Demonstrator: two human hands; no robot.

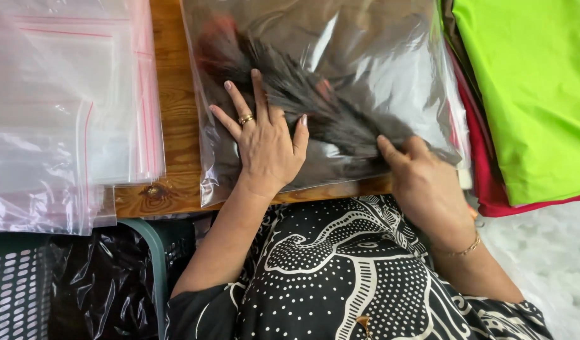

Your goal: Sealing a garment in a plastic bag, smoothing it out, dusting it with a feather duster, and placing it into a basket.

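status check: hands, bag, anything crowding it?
Left hand flat, pressing on clear plastic bag of dark fabric. Right hand pinching bag's near edge. Stack of empty zip bags left, green fabric right, both apart.

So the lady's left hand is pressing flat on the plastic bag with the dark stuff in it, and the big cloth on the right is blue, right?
Not quite. The left hand does press flat on the plastic bag, but the head view shows the big cloth is bright green.

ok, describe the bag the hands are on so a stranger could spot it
On the wooden table, between the stack of empty zip bags and the lime-green cloth, lies a clear plastic bag. The left hand presses it flat; the right hand grips its edge. Only it holds dark fabric.
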